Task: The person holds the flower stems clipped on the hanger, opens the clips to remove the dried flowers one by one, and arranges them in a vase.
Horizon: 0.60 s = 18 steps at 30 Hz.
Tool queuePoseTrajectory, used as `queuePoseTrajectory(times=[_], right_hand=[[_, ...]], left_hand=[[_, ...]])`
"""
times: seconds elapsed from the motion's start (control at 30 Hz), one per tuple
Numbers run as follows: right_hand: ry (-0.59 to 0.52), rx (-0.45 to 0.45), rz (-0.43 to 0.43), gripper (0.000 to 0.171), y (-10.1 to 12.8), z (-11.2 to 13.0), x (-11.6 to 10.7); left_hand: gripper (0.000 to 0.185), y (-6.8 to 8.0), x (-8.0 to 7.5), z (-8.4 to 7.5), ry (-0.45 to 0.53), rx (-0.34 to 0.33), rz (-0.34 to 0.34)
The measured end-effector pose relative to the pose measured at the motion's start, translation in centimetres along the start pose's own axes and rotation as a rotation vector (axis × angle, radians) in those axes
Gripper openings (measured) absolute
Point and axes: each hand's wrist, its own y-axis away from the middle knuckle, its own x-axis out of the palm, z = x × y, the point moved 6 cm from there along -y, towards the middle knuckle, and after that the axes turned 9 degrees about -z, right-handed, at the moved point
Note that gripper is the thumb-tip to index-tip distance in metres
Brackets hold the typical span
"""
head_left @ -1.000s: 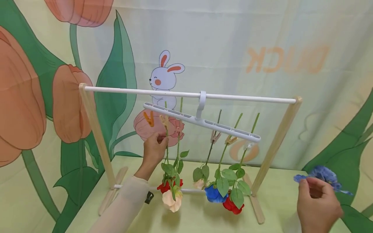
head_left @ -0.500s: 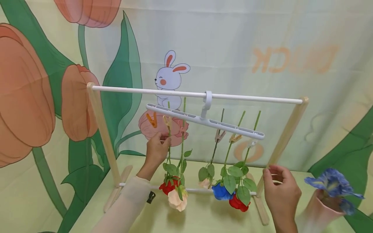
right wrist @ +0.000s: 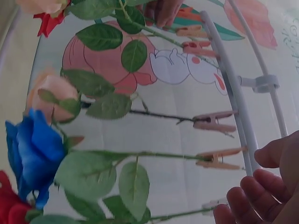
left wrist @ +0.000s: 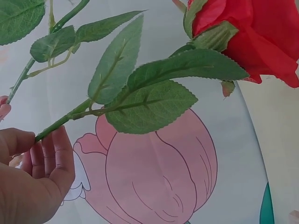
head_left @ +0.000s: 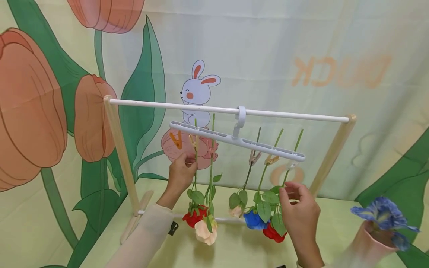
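Note:
My left hand (head_left: 181, 174) pinches the green stem (left wrist: 65, 120) of a red rose (left wrist: 261, 35) that hangs head down below a beige clothespin (head_left: 193, 142). A peach rose (head_left: 205, 231) hangs beside it. My right hand (head_left: 299, 208), fingers loosely bent and thumb apart, is next to the right-hand red rose (head_left: 274, 233); in the right wrist view nothing lies between its fingers. A blue rose (head_left: 255, 220) and a small peach rose (right wrist: 53, 98) hang from clothespins further left. The tilted white hanger (head_left: 218, 136) bears all the clips; an orange clothespin (head_left: 175, 140) holds no flower.
The hanger hooks over a white rod (head_left: 291, 115) between wooden posts (head_left: 122, 152). A pink vase (head_left: 363, 247) with a blue iris-like flower (head_left: 382, 213) stands at right. A black clip (head_left: 173, 227) lies on the table near the left sleeve.
The blue iris-like flower left my right hand and sits in the vase. My right hand moved left to the hanging roses. My left hand stays at the red rose's stem.

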Motion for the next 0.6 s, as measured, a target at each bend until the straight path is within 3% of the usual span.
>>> queuePoseTrajectory(times=[0.27, 0.6], right_hand=[[-0.016, -0.058, 0.116, 0.022, 0.4, 2.4, 2.7], [-0.084, -0.129, 0.184, 0.024, 0.9, 5.0, 5.7]], left_hand=[[0.019, 0.3, 0.2, 0.1, 0.017, -0.010, -0.018], [0.023, 0.6, 0.2, 0.1, 0.008, -0.007, -0.023]])
